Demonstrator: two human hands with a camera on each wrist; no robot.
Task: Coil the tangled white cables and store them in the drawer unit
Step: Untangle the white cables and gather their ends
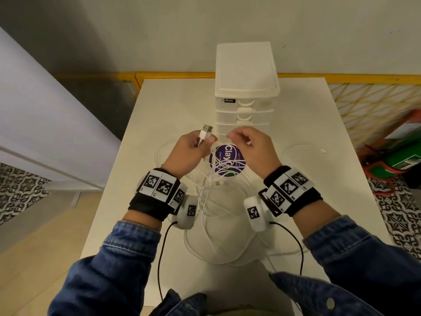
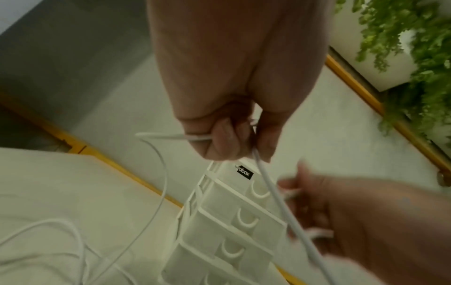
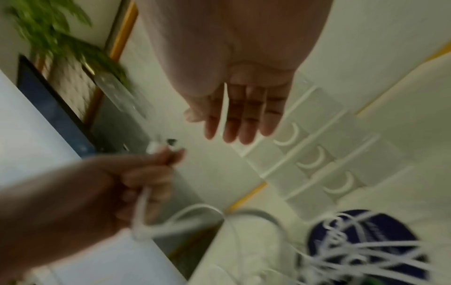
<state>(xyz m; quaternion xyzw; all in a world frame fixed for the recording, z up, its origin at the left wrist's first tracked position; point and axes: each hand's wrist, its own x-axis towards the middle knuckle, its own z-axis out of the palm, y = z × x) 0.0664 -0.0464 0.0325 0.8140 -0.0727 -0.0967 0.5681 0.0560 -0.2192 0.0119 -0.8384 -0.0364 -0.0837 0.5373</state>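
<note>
My left hand (image 1: 193,147) grips a white cable just below its USB plug (image 1: 206,129), which points up in front of the drawer unit (image 1: 246,71). In the left wrist view my left hand (image 2: 227,138) has finger and thumb curled round the cable (image 2: 158,173). The right hand (image 1: 250,147) hovers close beside it; in the right wrist view its fingers (image 3: 244,115) are straight and hold nothing. Under both hands the tangled white cables (image 1: 222,166) lie over a purple round label (image 1: 224,151). More loops (image 1: 216,236) trail toward the table's near edge. All drawers (image 3: 317,144) are closed.
The white table (image 1: 170,106) carries a separate thin cable loop (image 1: 303,151) at the right. A yellow lattice rail (image 1: 364,99) runs behind and right of the table. Red and green items (image 1: 398,156) stand on the floor at the right; a white cabinet (image 1: 45,110) is at the left.
</note>
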